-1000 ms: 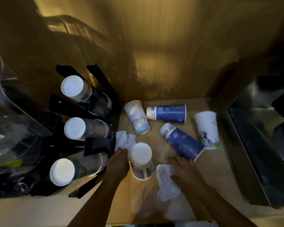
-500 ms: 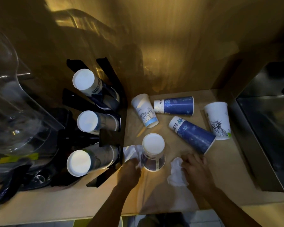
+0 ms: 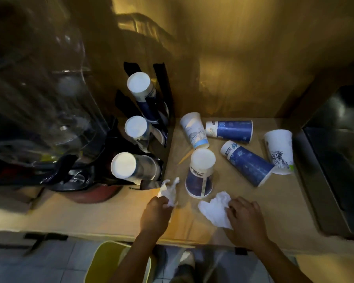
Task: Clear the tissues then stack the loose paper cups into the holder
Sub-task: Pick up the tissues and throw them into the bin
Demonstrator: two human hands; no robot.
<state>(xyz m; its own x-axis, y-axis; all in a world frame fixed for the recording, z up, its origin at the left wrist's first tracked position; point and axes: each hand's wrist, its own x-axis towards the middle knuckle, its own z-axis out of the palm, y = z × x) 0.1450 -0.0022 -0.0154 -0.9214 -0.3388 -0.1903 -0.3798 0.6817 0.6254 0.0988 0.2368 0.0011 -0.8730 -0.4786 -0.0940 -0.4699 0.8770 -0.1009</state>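
Observation:
My left hand (image 3: 156, 213) pinches a crumpled white tissue (image 3: 169, 190) just left of an upside-down blue paper cup (image 3: 200, 174). My right hand (image 3: 246, 219) grips a second white tissue (image 3: 215, 209) lying on the counter in front of that cup. Several loose cups lie on their sides behind: a white and light-blue cup (image 3: 194, 130), a blue cup (image 3: 229, 131), another blue cup (image 3: 247, 162) and a white cup with a statue drawing (image 3: 279, 151). The black cup holder (image 3: 161, 111) at the left carries three stacks of cups (image 3: 138, 83).
A wooden counter (image 3: 274, 203) ends in a front edge near me. A steel appliance (image 3: 335, 164) stands to the right, clear plastic containers (image 3: 39, 99) to the left. A thin wooden stick (image 3: 185, 157) lies by the upright cup. A yellow bin (image 3: 104, 262) sits on the floor below.
Both hands pulled back toward me, each dragging its tissue away from the cups. The left tissue has been lifted and bunched up. The camera view shifted backward and to the left.

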